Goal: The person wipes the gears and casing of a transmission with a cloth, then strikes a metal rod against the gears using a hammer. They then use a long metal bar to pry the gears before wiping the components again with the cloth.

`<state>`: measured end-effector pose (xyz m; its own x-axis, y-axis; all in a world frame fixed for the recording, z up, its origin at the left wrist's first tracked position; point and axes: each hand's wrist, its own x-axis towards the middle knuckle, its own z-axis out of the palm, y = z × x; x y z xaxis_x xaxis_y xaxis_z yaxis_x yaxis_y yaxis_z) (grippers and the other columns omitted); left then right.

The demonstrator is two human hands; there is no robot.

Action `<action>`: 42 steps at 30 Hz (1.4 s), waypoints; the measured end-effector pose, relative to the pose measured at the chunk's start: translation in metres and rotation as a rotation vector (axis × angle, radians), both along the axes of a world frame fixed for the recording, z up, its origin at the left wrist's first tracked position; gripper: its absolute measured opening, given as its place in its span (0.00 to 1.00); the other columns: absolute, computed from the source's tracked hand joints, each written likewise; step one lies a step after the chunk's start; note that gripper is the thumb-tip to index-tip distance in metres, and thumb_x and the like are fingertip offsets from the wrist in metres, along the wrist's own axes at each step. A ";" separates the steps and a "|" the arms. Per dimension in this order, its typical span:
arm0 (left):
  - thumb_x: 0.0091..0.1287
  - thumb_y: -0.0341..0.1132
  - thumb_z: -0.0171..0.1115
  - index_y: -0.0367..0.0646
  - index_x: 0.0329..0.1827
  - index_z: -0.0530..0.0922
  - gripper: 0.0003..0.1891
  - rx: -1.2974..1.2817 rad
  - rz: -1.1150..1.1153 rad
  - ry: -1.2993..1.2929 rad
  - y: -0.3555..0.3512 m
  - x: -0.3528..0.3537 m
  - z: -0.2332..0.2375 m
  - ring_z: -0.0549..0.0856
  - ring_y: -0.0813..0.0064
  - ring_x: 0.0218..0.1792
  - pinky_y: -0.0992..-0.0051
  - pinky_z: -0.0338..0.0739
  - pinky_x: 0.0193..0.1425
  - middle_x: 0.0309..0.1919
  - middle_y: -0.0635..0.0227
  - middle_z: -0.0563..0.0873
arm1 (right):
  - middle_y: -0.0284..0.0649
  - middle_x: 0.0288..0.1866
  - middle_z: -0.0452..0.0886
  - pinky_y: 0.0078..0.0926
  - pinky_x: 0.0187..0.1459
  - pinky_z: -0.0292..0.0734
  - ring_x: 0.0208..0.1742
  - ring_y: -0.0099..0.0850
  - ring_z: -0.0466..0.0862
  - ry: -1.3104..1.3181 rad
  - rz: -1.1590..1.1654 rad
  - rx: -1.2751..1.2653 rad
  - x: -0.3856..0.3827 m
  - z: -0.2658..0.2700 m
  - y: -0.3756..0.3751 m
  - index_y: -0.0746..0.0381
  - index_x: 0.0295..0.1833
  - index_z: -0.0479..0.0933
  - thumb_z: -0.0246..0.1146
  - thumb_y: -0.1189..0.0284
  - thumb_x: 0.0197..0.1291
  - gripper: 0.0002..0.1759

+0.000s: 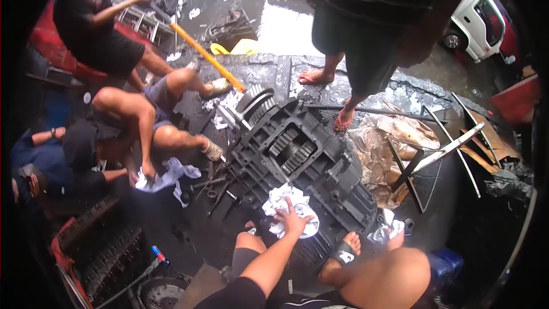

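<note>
A large dark metal gearbox housing [334, 177] lies in front of me, its upper opening showing a toothed gear [291, 149]. My left hand [294, 219] holds a bunched white rag [286, 197] against the near side of the housing, fingers spread over the cloth. To the right, past my bent knee, my right hand [396, 240] is closed on another white rag [384, 228]; the knee partly hides this hand. Larger gears [256, 103] stand at the far left end of the housing.
Two people sit at left; one holds a white cloth [163, 176]. Another person stands beyond the housing in sandals [343, 120]. A yellow bar [206, 57] slants toward the gears. Metal frames [449, 149] and brown sheeting [394, 131] lie right. A white truck [477, 20] stands farther back.
</note>
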<state>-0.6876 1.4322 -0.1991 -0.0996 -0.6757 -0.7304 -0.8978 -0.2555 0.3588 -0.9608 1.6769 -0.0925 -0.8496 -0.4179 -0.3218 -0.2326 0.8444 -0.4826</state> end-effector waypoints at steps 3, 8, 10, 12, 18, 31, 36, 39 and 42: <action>0.44 0.58 0.79 0.63 0.81 0.36 0.68 0.026 0.045 -0.063 -0.014 -0.008 0.019 0.39 0.20 0.73 0.39 0.51 0.74 0.72 0.21 0.40 | 0.43 0.41 0.83 0.34 0.46 0.77 0.41 0.35 0.82 -0.035 0.069 0.194 0.004 0.058 0.019 0.66 0.52 0.73 0.64 0.76 0.58 0.16; 0.46 0.57 0.79 0.66 0.81 0.38 0.65 0.061 0.067 -0.075 -0.015 -0.008 0.035 0.40 0.21 0.73 0.43 0.51 0.76 0.73 0.25 0.41 | 0.43 0.43 0.82 0.34 0.48 0.76 0.43 0.35 0.81 -0.086 0.202 0.402 -0.014 0.104 0.029 0.67 0.54 0.72 0.63 0.74 0.59 0.18; 0.46 0.58 0.79 0.63 0.81 0.40 0.65 0.016 0.078 -0.051 -0.010 -0.006 0.033 0.39 0.20 0.73 0.42 0.45 0.77 0.73 0.24 0.43 | 0.43 0.44 0.81 0.33 0.49 0.75 0.44 0.35 0.80 -0.075 0.279 0.381 -0.034 0.094 0.011 0.67 0.55 0.72 0.63 0.73 0.60 0.18; 0.47 0.58 0.78 0.60 0.81 0.42 0.64 0.006 0.084 -0.017 -0.010 -0.004 0.035 0.38 0.20 0.73 0.42 0.44 0.77 0.73 0.24 0.42 | 0.44 0.45 0.81 0.33 0.50 0.75 0.45 0.35 0.80 -0.050 0.394 0.313 -0.057 0.075 -0.020 0.67 0.56 0.72 0.63 0.72 0.60 0.19; 0.47 0.60 0.76 0.58 0.81 0.44 0.62 -0.025 0.053 -0.058 -0.007 -0.006 0.030 0.41 0.17 0.72 0.39 0.44 0.76 0.72 0.22 0.44 | 0.44 0.48 0.79 0.32 0.52 0.74 0.47 0.35 0.79 0.008 0.714 -0.254 -0.114 -0.034 -0.215 0.68 0.58 0.71 0.62 0.70 0.62 0.21; 0.46 0.58 0.78 0.69 0.81 0.37 0.65 0.045 0.067 -0.069 -0.015 -0.014 0.032 0.39 0.19 0.72 0.39 0.51 0.75 0.74 0.25 0.41 | 0.48 0.53 0.77 0.44 0.63 0.65 0.59 0.50 0.74 0.190 1.086 -0.325 -0.025 -0.081 -0.337 0.60 0.56 0.75 0.61 0.77 0.49 0.24; 0.47 0.56 0.78 0.67 0.81 0.39 0.63 -0.032 0.104 -0.016 -0.001 -0.011 0.027 0.39 0.16 0.70 0.37 0.50 0.74 0.72 0.20 0.42 | 0.47 0.54 0.77 0.44 0.61 0.67 0.57 0.50 0.75 0.158 1.055 -0.281 -0.020 -0.082 -0.328 0.59 0.56 0.76 0.62 0.73 0.52 0.22; 0.46 0.59 0.78 0.67 0.81 0.39 0.64 -0.040 0.080 -0.032 -0.003 -0.012 0.021 0.36 0.17 0.71 0.34 0.47 0.73 0.72 0.20 0.41 | 0.47 0.53 0.78 0.43 0.60 0.68 0.56 0.50 0.75 0.147 0.988 -0.272 -0.022 -0.087 -0.331 0.58 0.56 0.76 0.62 0.73 0.49 0.24; 0.47 0.62 0.75 0.62 0.81 0.44 0.62 -0.106 0.019 0.001 0.002 -0.004 0.014 0.40 0.18 0.71 0.37 0.49 0.74 0.72 0.21 0.45 | 0.47 0.52 0.78 0.44 0.57 0.70 0.55 0.49 0.76 0.201 1.021 -0.257 -0.029 -0.092 -0.330 0.58 0.56 0.76 0.63 0.71 0.50 0.24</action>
<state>-0.6921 1.4343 -0.1847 -0.0868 -0.7512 -0.6543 -0.8925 -0.2331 0.3860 -0.9902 1.3466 -0.1846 -0.0874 -0.9960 -0.0161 -0.8661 0.0840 -0.4928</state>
